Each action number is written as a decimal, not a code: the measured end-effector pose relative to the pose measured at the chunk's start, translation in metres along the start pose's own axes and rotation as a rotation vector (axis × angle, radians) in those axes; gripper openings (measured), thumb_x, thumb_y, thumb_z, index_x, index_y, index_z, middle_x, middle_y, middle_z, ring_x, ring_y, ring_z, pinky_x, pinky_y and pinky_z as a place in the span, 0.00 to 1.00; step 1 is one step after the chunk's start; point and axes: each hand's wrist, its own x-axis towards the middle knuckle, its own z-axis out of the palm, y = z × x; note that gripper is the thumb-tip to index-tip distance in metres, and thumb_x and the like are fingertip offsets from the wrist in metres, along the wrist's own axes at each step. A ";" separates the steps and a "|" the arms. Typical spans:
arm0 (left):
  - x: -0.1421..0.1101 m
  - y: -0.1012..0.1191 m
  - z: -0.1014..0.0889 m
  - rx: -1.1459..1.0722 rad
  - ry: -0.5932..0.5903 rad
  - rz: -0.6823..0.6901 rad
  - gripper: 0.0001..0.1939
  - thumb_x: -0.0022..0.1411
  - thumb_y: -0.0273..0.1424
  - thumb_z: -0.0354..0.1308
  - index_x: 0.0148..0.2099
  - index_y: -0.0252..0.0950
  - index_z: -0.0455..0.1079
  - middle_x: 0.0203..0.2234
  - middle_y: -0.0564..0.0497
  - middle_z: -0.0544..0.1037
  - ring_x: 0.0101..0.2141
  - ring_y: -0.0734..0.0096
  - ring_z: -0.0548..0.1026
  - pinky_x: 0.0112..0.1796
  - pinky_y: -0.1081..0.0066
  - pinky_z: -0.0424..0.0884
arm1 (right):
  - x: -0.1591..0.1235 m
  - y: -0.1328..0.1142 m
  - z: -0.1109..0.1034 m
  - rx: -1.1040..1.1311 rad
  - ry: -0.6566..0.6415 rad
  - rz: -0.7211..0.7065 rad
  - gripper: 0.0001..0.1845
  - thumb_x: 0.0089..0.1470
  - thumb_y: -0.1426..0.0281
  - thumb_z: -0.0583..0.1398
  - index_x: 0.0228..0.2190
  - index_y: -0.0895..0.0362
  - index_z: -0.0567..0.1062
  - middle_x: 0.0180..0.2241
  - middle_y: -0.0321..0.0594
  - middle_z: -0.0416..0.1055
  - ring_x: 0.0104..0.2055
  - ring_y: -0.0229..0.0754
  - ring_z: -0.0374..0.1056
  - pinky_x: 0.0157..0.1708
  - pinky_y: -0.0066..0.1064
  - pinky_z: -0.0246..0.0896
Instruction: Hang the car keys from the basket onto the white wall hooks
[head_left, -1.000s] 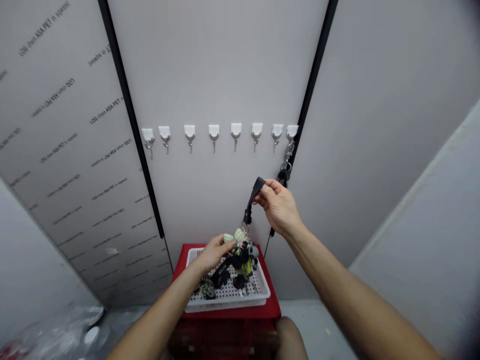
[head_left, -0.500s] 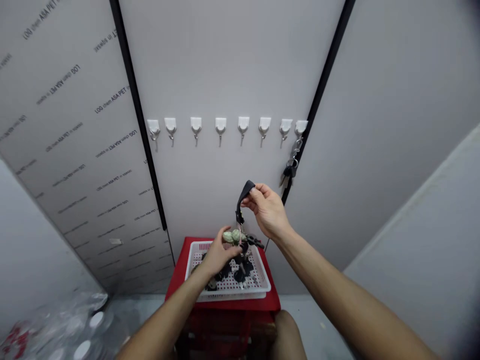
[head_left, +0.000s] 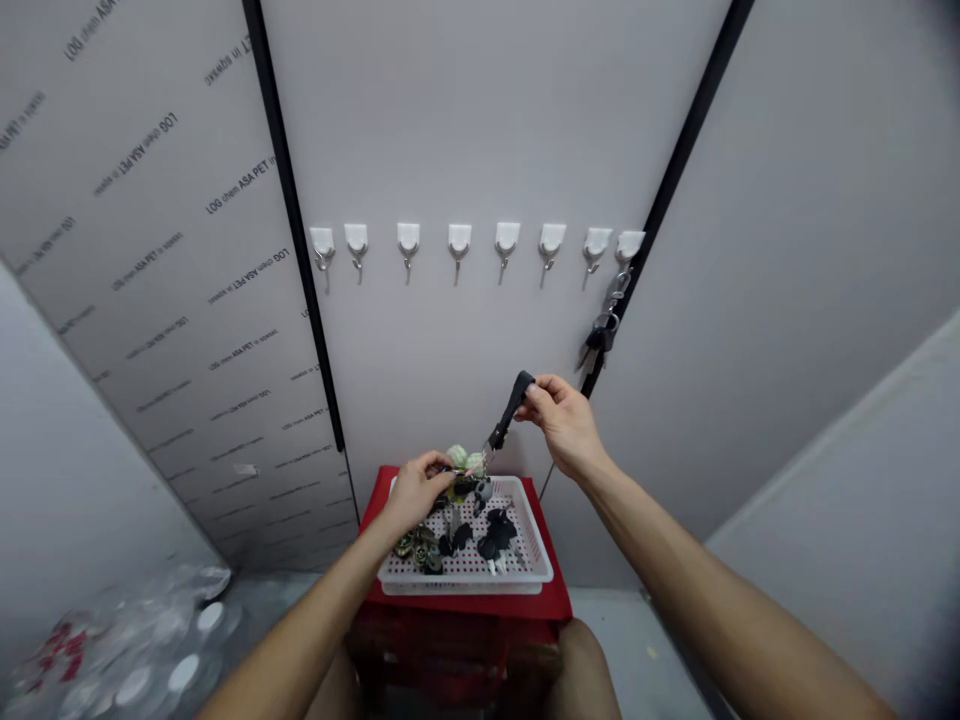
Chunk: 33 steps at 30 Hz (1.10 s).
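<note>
So going left to right: on the floor there's a pile of bottles in clear plastic wrap with pale caps. Behind it is a grey panel covered in printed lettering, edged by a black strip. Past that, 8 white hooks sit in a row on the wall.

Left hand is narrow, thumb and fingertips pinched on the charm end of a keychain. Under it is a white basket on a red stand, with some greenish patterned bits on the left and dark keys more to the right.

The keychain itself is stretched at a slant between the 2 hands, above the back of the basket: pale green charms, a grey charm, then a metal ring and a black strap at the top. Can't tell if the charms touch the basket.

Right hand is pinched shut on the strap's looped end. Just above and right of it, a bunch of keys hangs from the rightmost hook.
</note>
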 end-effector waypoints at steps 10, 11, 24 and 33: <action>0.009 0.026 -0.019 -0.105 -0.238 -0.115 0.10 0.41 0.36 0.53 0.21 0.32 0.62 0.16 0.56 0.67 0.18 0.81 0.63 0.23 0.78 0.57 | 0.004 -0.006 -0.005 -0.020 -0.006 0.023 0.09 0.35 0.67 0.55 0.19 0.58 0.60 0.12 0.27 0.59 0.15 0.27 0.56 0.18 0.22 0.54; 0.009 0.028 -0.019 -0.028 -0.219 -0.050 0.10 0.41 0.35 0.53 0.20 0.32 0.63 0.15 0.56 0.67 0.19 0.81 0.62 0.23 0.79 0.57 | 0.003 -0.007 -0.005 -0.028 -0.026 0.026 0.08 0.35 0.67 0.55 0.20 0.58 0.60 0.13 0.27 0.59 0.15 0.27 0.56 0.18 0.22 0.54; 0.022 0.030 -0.007 0.016 -0.113 0.001 0.09 0.41 0.34 0.50 0.19 0.32 0.60 0.11 0.58 0.61 0.16 0.81 0.60 0.20 0.79 0.54 | 0.002 -0.013 -0.004 -0.081 -0.114 -0.006 0.07 0.37 0.68 0.54 0.20 0.59 0.61 0.14 0.27 0.58 0.16 0.27 0.55 0.19 0.22 0.53; 0.020 0.027 0.015 0.427 -0.130 0.162 0.12 0.46 0.31 0.46 0.34 0.32 0.64 0.29 0.50 0.70 0.31 0.74 0.66 0.33 0.76 0.60 | 0.034 -0.068 -0.020 -0.060 0.049 -0.193 0.08 0.36 0.67 0.55 0.19 0.60 0.62 0.11 0.26 0.58 0.14 0.27 0.55 0.16 0.20 0.52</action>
